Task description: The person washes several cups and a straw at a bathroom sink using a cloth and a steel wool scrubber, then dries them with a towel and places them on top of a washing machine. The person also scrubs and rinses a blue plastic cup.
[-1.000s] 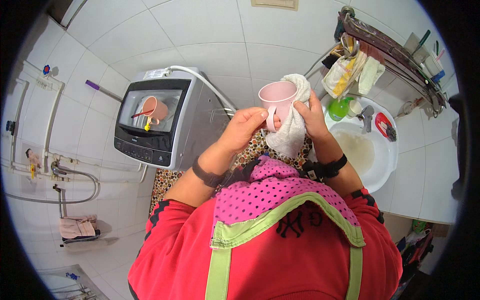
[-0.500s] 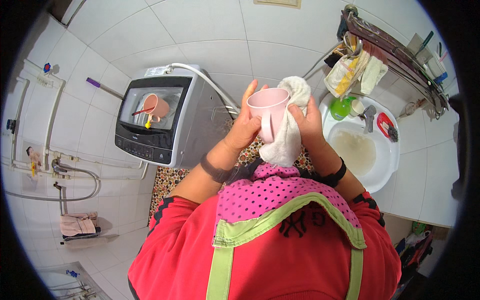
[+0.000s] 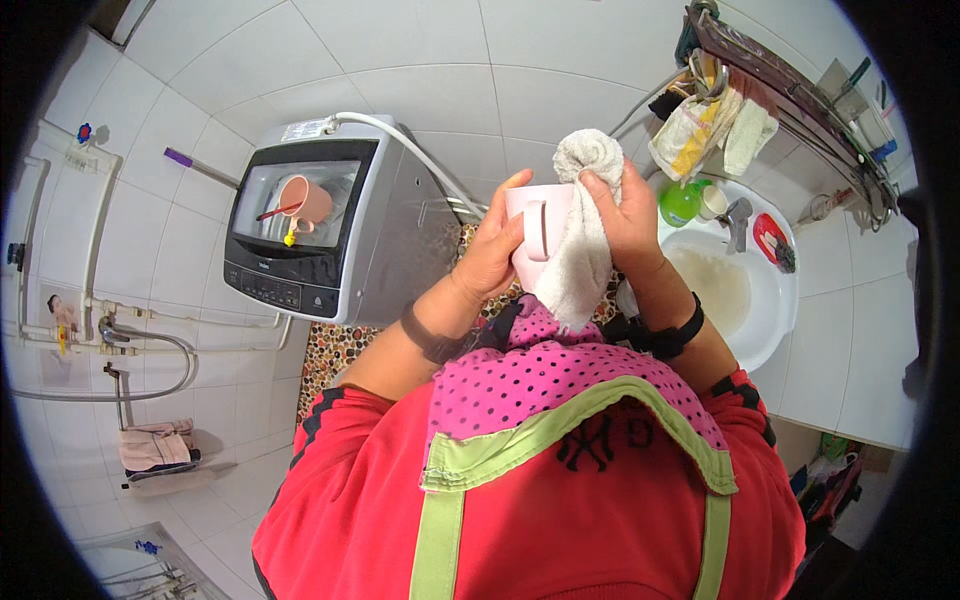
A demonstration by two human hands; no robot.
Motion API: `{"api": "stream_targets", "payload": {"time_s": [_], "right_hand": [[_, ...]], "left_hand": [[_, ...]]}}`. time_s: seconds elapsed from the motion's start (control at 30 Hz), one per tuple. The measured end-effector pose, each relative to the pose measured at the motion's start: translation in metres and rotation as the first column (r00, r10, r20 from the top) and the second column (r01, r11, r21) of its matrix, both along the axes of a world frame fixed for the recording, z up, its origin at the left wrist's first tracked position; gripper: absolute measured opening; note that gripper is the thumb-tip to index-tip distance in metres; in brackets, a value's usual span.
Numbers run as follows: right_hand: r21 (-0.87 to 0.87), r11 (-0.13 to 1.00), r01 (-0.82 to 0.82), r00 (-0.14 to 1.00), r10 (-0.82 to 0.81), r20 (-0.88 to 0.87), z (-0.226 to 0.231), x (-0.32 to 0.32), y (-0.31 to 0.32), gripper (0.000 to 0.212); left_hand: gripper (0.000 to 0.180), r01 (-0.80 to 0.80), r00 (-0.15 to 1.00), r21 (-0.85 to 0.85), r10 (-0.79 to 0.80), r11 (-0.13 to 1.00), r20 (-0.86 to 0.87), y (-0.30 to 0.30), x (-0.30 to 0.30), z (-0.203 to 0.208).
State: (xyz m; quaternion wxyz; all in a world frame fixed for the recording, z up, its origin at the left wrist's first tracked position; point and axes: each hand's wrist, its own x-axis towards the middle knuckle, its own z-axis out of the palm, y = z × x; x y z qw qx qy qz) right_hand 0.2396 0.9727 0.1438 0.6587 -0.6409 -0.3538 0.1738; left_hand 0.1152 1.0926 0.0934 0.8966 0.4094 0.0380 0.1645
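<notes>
Between my two hands, in front of my chest, is a pale pink mug tipped on its side, its handle facing me. My left hand is wrapped round the mug's left side. A white cloth is bunched in my right hand, its thumb pressing on the upper part. The cloth lies against the right side of the mug and hangs down past it toward my pink dotted apron. My right fingertips behind the cloth are hidden.
On the left a top-loading washing machine carries an orange cup with a red stick in it. To the right is a white washbasin holding cloudy water, with a green bottle on its rim. Cloths hang from a brown shelf above.
The mug has turned, so its rim no longer faces up and its handle shows in front. The cloth's top has gone higher with my right hand.
</notes>
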Motion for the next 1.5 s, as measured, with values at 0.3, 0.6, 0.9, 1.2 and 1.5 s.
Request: {"api": "stream_targets", "payload": {"time_s": [0.3,0.6,0.9,1.2,1.5], "right_hand": [[-0.013,1.0,0.006,0.984,-0.003,0.179,-0.028,-0.002,0.005,0.041],[0.105,0.991,-0.089,0.992,0.097,-0.075,-0.056,-0.023,0.003,0.041],[0.272,0.945,-0.183,0.615,0.326,-0.718,-0.039,0.002,0.01,0.04],[-0.078,0.988,0.132,0.51,0.0,0.86,-0.021,-0.038,-0.021,0.065],[0.224,0.972,0.078,0.413,-0.236,0.88,-0.027,-0.025,-0.01,0.052]], "left_hand": [[0.068,-0.037,0.999,0.045,0.038,0.998,-0.032,0.005,0.003,0.0],[0.061,-0.11,0.991,-0.156,0.12,0.982,0.057,0.013,0.016,0.007],[0.064,-0.044,0.997,-0.028,0.046,0.999,0.061,0.0,0.009,0.0],[0.042,-0.125,0.988,-0.023,0.122,0.992,-0.093,0.0,0.012,0.011],[0.034,-0.167,0.984,-0.208,0.15,0.964,-0.092,-0.004,0.017,0.017]]}}
